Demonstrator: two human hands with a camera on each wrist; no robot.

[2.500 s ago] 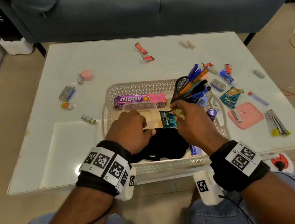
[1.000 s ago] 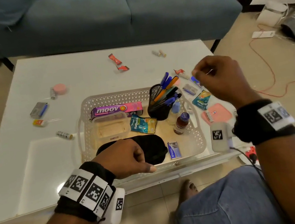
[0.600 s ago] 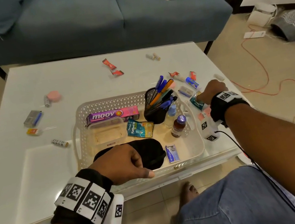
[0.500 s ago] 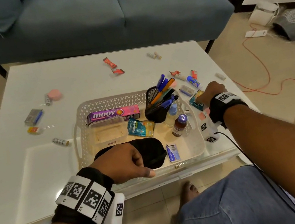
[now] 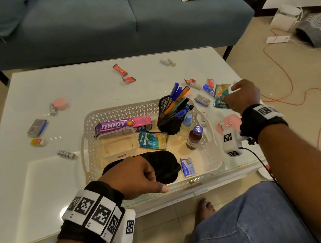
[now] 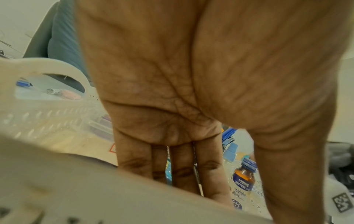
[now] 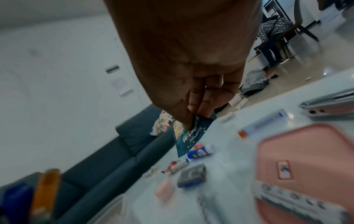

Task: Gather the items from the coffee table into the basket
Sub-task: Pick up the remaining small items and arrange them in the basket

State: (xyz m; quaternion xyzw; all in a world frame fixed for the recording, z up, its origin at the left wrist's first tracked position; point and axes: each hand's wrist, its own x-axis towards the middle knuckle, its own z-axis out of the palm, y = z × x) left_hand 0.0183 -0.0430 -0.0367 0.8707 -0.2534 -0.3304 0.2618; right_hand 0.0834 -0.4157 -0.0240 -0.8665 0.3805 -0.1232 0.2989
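Observation:
The white lattice basket (image 5: 88, 155) sits mid-table and holds a moov box (image 5: 122, 124), a pen cup (image 5: 171, 119), an iodine bottle (image 5: 194, 137), a teal sachet (image 5: 153, 138) and a black eye mask (image 5: 165, 163). My left hand (image 5: 139, 176) holds the basket's near rim (image 6: 57, 189), with straight fingers (image 6: 180, 166) inside and the thumb along the outside. Just right of the basket, my right hand (image 5: 230, 93) pinches a second teal sachet (image 5: 221, 97) between thumb and fingers. In the right wrist view the right hand (image 7: 191, 119) holds that sachet (image 7: 191, 134) tilted above the tabletop.
Loose on the glass table are a pink case (image 5: 229, 125), a blue tube (image 5: 208, 90) and a small grey box (image 5: 202, 100) at the right. Red wrappers (image 5: 120, 69) and batteries (image 5: 167, 62) lie far back. A pink disc (image 5: 60, 103), a grey box (image 5: 37, 127) and a battery (image 5: 65, 154) lie left. A sofa stands behind.
My right hand left the basket, dropped to the table on its right, took hold of the teal sachet and lifted it. My left hand stayed at the near rim.

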